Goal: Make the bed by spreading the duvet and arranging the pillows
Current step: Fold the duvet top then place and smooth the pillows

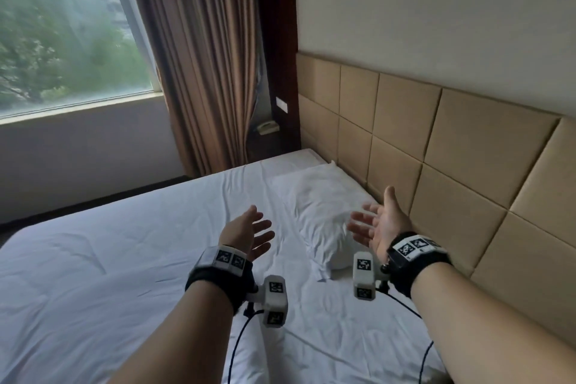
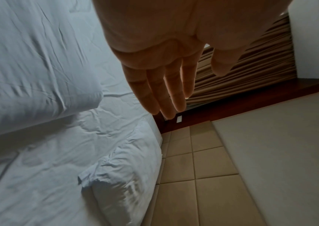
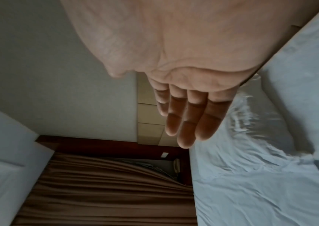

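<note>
A white pillow (image 1: 321, 215) lies flat and wrinkled on the bed, against the tan padded headboard (image 1: 436, 146). The white duvet (image 1: 93, 274) covers the near left part of the bed, its folded top edge (image 2: 39, 99) thick in the left wrist view. My left hand (image 1: 254, 232) hovers above the sheet, left of the pillow, fingers straight and empty. My right hand (image 1: 372, 221) hovers over the pillow's near end, palm turned inward, fingers spread, holding nothing. The pillow (image 2: 120, 180) shows crumpled in the left wrist view and beside my right fingers (image 3: 185, 125) in the right wrist view.
The white sheet (image 1: 237, 196) is bare between duvet and pillow. Brown curtains (image 1: 199, 56) hang beyond the bed's far side, beside a window (image 1: 62, 31). A phone (image 1: 268, 127) sits on a dark nightstand in the corner. Black cables run from my wrist cameras.
</note>
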